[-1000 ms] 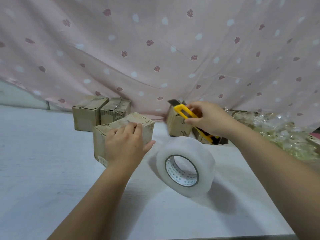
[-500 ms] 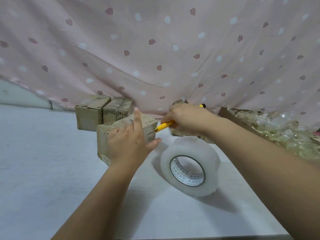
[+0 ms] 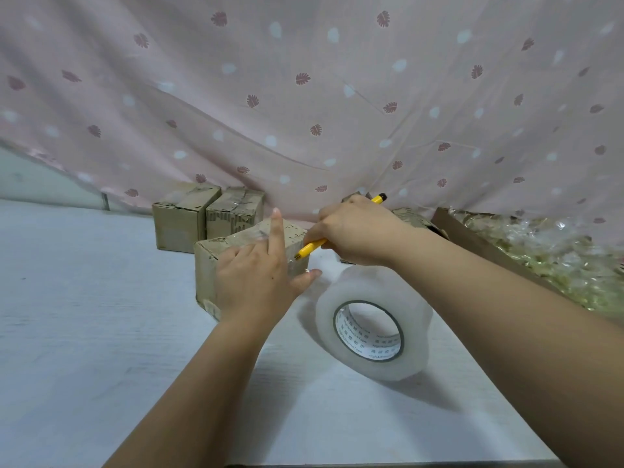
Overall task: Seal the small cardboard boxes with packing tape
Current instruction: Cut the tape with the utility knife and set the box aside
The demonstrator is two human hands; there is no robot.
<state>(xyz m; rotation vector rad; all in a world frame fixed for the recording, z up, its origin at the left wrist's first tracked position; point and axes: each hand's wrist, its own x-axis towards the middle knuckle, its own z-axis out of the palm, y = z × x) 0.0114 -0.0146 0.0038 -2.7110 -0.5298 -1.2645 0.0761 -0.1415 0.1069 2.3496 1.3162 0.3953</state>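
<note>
The left hand (image 3: 260,278) rests against the near side of a small brown cardboard box (image 3: 207,265), its index finger straight along the box's top over a strip of clear tape (image 3: 251,235), thumb spread to the right, closed round nothing. The right hand (image 3: 354,231) is clamped round a yellow utility knife (image 3: 312,246), whose tip sits at the box's top right edge; whether it touches cannot be told. This box stands about mid-worktop, well back from the front edge. Just right of it, nearer the front edge, a large roll of clear packing tape (image 3: 417,319) stands on its rim on the white worktop (image 3: 84,315). Two more taped cardboard boxes (image 3: 179,219) sit side by side at the back edge, under a pink leaf-patterned curtain (image 3: 304,96). Toward the right edge lies a brown tray of crinkled clear wrappers (image 3: 472,236).
</note>
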